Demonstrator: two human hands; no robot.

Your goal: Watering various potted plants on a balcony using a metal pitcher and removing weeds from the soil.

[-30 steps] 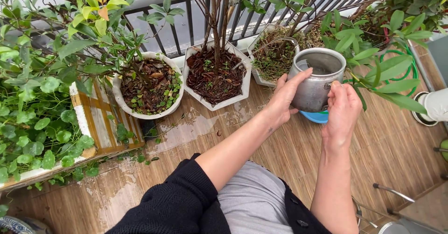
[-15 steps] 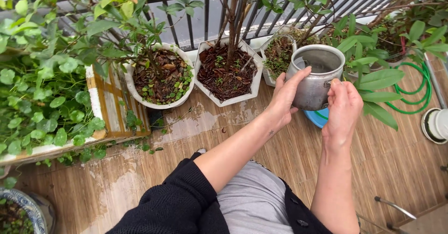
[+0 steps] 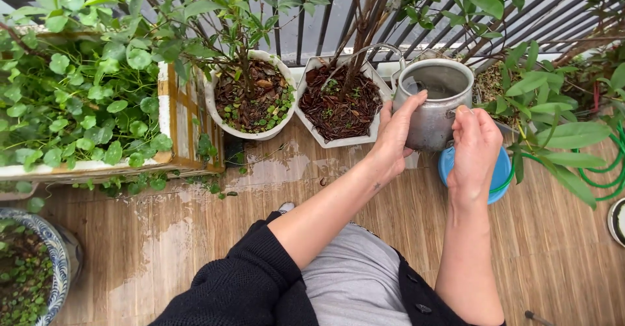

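Head view, looking down: both hands hold a dented grey metal pot in the air above the wooden slat floor. The left hand wraps the pot's near side, fingers closed on the wall with the thumb at the rim. The right hand pinches the side handle, fingers together. Just below the pot sits a round blue plastic dish, partly hidden by the right hand. Beside it stand 2 planters — a white hexagonal pot of brown mulch and a round white pot with small weeds — against the dark metal railing. A green hose coils at the right edge. Bare, damp-patched floor lies open to the left of the arms.
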